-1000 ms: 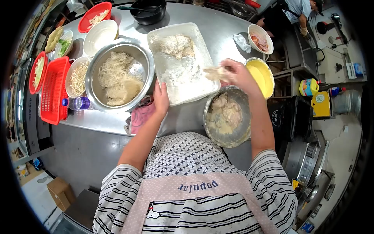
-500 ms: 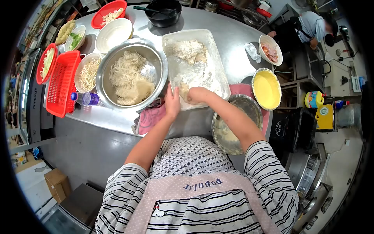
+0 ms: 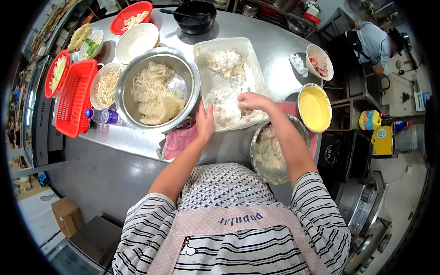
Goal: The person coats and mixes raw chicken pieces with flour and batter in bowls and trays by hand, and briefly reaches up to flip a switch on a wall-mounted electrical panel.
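A translucent plastic tub point(image 3: 260, 80) holds white flour point(image 3: 236, 87) and a flour-covered piece of food point(image 3: 226, 62) at its far end. My right hand point(image 3: 255, 101) is inside the tub's near right part, its fingers curled and pinched with flour on the tips. Another floured lump point(image 3: 224, 117) lies left of them, near the close edge. My left hand point(image 3: 205, 123) rests against the tub's left wall, fingers stretched out, in the gap beside a large steel bowl point(image 3: 123, 103) of pale shredded strands point(image 3: 153, 87). Partly under my right forearm stands a batter-smeared basin point(image 3: 261, 167) with pale wet pieces.
A bowl of yellow liquid point(image 3: 315, 107) and a bowl of sliced meat point(image 3: 319, 62) stand right. To the left are a red basket point(image 3: 73, 98), bean sprouts point(image 3: 107, 87) and a bottle point(image 3: 103, 116). A black pan point(image 3: 196, 17) sits behind. Another person point(image 3: 371, 43) works far right.
My right hand has moved right and slightly away from me within the tub, off the near-left lump. More white flour shows on that lump. My left hand stays at the tub's side.
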Motion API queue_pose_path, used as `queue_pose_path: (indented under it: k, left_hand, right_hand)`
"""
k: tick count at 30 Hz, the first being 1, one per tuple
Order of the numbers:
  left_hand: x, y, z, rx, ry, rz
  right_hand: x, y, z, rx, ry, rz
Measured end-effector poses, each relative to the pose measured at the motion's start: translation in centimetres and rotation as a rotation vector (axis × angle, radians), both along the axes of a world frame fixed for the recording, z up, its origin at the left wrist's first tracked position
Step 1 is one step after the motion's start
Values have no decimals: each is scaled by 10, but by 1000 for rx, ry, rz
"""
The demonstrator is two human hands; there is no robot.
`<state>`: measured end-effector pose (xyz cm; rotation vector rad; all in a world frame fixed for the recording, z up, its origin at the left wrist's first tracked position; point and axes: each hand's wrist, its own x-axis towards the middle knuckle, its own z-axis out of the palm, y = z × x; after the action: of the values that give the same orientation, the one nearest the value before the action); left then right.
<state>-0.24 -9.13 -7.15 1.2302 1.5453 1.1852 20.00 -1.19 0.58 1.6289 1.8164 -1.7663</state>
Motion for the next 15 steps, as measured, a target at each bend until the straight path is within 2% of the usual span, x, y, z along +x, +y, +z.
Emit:
queue_pose_path:
  k: [1, 3, 4, 6, 9, 10, 13, 15]
  left_hand:
    - [0, 0, 1, 0, -1, 1]
    - [0, -1, 3, -1, 31, 10]
    - [1, -1, 5, -2, 31, 8]
    - [1, -2, 7, -12, 49, 18]
    - [1, -1, 4, -1, 9, 6]
    - [1, 0, 3, 2, 10, 5]
    - [1, -1, 6, -22, 17, 15]
    - [1, -1, 9, -42, 4, 2]
  right_hand:
    - [14, -1, -20, 0, -1, 1]
    - [35, -3, -66, 619, -447, 362]
    - [34, -5, -66, 617, -448, 360]
    - [24, -14, -63, 588, -522, 155]
    - [3, -30, -50, 590, -670, 196]
    - [5, -30, -61, 593, -669, 194]
    - [5, -24, -88, 653, -589, 299]
    - [-2, -20, -75, 524, -381, 155]
